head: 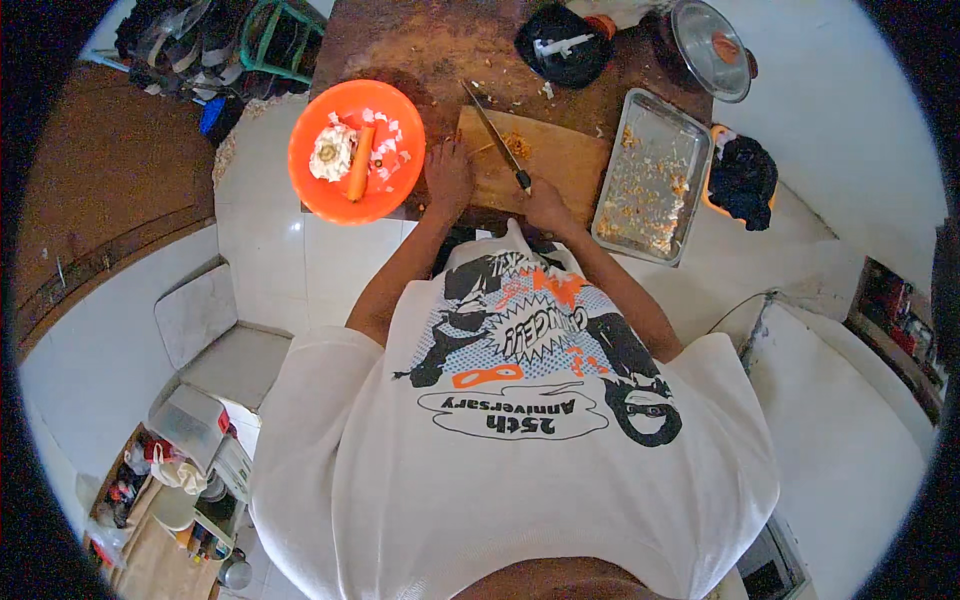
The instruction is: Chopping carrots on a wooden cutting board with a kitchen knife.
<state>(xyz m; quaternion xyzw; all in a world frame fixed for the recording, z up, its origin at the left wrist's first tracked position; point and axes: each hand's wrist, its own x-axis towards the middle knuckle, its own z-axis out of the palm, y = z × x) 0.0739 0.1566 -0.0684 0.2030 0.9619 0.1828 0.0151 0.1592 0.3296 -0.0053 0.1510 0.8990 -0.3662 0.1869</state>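
Observation:
My right hand (pixel 550 208) grips the dark handle of a kitchen knife (pixel 497 135), whose blade lies slantwise over a wooden cutting board (pixel 566 150). Finely cut orange-yellow bits (pixel 517 144) are on the board beside the blade. My left hand (pixel 449 176) rests at the board's left edge, fingers pointing away from me; whether it holds anything is not clear. Just left of it, an orange plastic bowl (pixel 302 161) holds a whole carrot (pixel 361 163), a pale layered vegetable piece (pixel 331 152) and white scraps.
Right of the board, a metal tray (pixel 636 161) holds chopped bits. Behind it stands a pot with a glass lid (pixel 701 49). A black plastic bag (pixel 570 64) with a white-handled tool lies at the back of the wooden table (pixel 405 37). Another black bag (pixel 742 180) is at the right.

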